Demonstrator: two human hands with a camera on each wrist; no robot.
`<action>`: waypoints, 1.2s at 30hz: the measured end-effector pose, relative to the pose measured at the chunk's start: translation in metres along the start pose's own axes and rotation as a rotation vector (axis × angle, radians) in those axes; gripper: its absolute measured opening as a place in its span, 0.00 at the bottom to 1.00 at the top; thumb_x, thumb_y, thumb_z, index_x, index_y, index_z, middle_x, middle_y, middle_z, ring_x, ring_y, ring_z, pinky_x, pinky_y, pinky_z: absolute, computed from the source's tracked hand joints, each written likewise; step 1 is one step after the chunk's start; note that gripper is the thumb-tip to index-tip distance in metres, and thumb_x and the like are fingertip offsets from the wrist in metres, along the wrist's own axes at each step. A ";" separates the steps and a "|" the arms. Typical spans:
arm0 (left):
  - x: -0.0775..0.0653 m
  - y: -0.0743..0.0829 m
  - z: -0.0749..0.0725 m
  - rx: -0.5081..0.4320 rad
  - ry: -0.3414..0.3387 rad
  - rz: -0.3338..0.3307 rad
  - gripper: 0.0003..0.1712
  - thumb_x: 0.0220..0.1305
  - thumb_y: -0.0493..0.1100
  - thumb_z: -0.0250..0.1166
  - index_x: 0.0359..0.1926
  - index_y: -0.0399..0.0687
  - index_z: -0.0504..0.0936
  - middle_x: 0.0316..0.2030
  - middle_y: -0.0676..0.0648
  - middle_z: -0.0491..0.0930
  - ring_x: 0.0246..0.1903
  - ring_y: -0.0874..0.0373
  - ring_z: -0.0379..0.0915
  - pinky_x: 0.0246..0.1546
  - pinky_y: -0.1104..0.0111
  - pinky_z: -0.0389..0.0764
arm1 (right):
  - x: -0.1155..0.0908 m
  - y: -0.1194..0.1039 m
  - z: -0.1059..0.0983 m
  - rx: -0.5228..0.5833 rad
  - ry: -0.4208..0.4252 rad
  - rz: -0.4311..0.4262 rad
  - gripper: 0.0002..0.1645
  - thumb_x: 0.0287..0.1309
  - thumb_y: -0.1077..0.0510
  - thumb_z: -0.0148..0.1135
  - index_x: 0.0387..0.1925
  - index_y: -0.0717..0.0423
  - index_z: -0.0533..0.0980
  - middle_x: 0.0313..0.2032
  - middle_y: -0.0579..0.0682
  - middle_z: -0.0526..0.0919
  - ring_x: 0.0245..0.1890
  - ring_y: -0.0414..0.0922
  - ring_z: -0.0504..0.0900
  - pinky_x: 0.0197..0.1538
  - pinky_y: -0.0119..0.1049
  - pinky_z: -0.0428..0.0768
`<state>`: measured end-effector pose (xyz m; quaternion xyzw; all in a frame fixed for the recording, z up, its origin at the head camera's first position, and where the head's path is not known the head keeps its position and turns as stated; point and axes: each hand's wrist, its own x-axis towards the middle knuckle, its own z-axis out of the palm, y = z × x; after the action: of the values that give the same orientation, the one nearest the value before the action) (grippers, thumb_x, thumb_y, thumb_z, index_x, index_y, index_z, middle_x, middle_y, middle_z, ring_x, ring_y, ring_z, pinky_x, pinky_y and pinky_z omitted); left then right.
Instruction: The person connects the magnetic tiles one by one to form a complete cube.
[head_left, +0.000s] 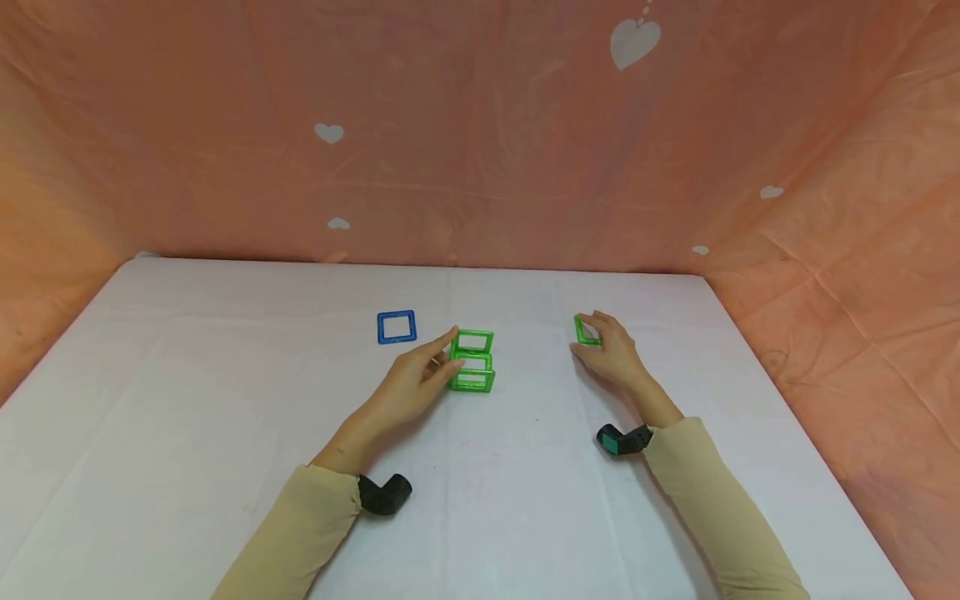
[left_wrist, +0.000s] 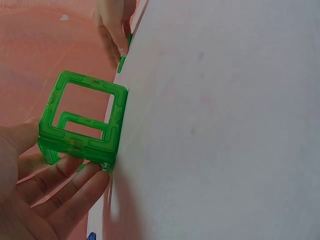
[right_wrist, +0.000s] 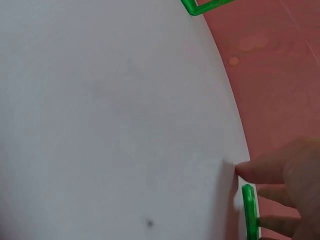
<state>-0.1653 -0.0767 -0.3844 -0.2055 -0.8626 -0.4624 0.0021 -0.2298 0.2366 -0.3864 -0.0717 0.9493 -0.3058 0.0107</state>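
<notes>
My left hand (head_left: 408,385) grips a box-like shape of joined green magnetic square tiles (left_wrist: 120,115), thumb on one side and fingers on the other. Open square windows show through its frames. My right hand (head_left: 613,354) is curled round a single green magnetic square tile (right_wrist: 250,212) on the right part of the table. In the head view its thumb lies at the near edge of that tile and its fingertips at the far edge. Part of the tile is hidden under the fingers. Whether the left hand's tiles touch the table is hard to tell.
A blue magnetic square tile (head_left: 397,327) lies flat left of the green shape, beyond the left hand. White cloth covers the table (head_left: 525,500). An orange curtain (head_left: 480,142) with pale hearts hangs behind and beside it.
</notes>
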 end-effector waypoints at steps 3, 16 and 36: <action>0.000 0.000 0.000 0.000 0.000 -0.004 0.31 0.70 0.41 0.56 0.70 0.38 0.61 0.38 0.43 0.78 0.38 0.54 0.76 0.41 0.64 0.78 | 0.000 0.001 0.000 -0.013 0.020 -0.025 0.33 0.60 0.60 0.58 0.65 0.69 0.64 0.66 0.72 0.59 0.67 0.67 0.57 0.68 0.62 0.54; -0.002 0.000 0.000 0.004 0.008 -0.017 0.31 0.69 0.41 0.57 0.70 0.39 0.61 0.37 0.43 0.78 0.36 0.55 0.76 0.40 0.64 0.78 | -0.004 -0.006 0.004 -0.072 0.108 0.010 0.34 0.55 0.51 0.66 0.59 0.68 0.72 0.55 0.70 0.72 0.56 0.66 0.67 0.56 0.55 0.66; -0.001 0.000 0.001 0.002 0.002 -0.011 0.31 0.70 0.42 0.57 0.70 0.38 0.61 0.37 0.43 0.78 0.36 0.56 0.76 0.40 0.64 0.78 | -0.008 -0.017 0.014 -0.027 0.105 -0.025 0.32 0.48 0.47 0.72 0.52 0.61 0.79 0.47 0.63 0.78 0.48 0.58 0.71 0.49 0.49 0.66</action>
<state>-0.1644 -0.0760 -0.3849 -0.2004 -0.8642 -0.4615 0.0005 -0.2192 0.2156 -0.3884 -0.0675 0.9516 -0.2965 -0.0440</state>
